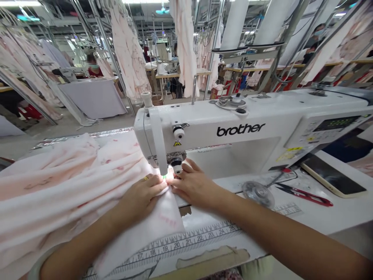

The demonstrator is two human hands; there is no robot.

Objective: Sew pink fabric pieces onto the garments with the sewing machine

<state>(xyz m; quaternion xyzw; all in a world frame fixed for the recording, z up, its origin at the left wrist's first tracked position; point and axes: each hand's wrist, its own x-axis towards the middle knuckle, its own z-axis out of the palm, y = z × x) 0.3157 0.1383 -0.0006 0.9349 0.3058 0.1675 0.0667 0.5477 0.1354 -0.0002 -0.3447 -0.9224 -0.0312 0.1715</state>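
Pale pink printed fabric (116, 171) lies in folds over the left of the table and runs under the needle area of a white Brother sewing machine (201, 124). My left hand (145, 190), with a ring on one finger, has its fingers bent together on the fabric just left of the lit needle area. On the other side, my right hand (195, 184) pinches the fabric's edge close to the presser foot. Fingertips of both hands nearly meet there. The needle itself is hidden by the hands and glare.
Right of my forearm lie red-handled thread snips (305, 194), a phone (332, 175) and a clear round disc (258, 193). A printed ruler (189, 243) runs along the table's front. Behind the machine hang pink garments (126, 50); a person (94, 68) sits at another station.
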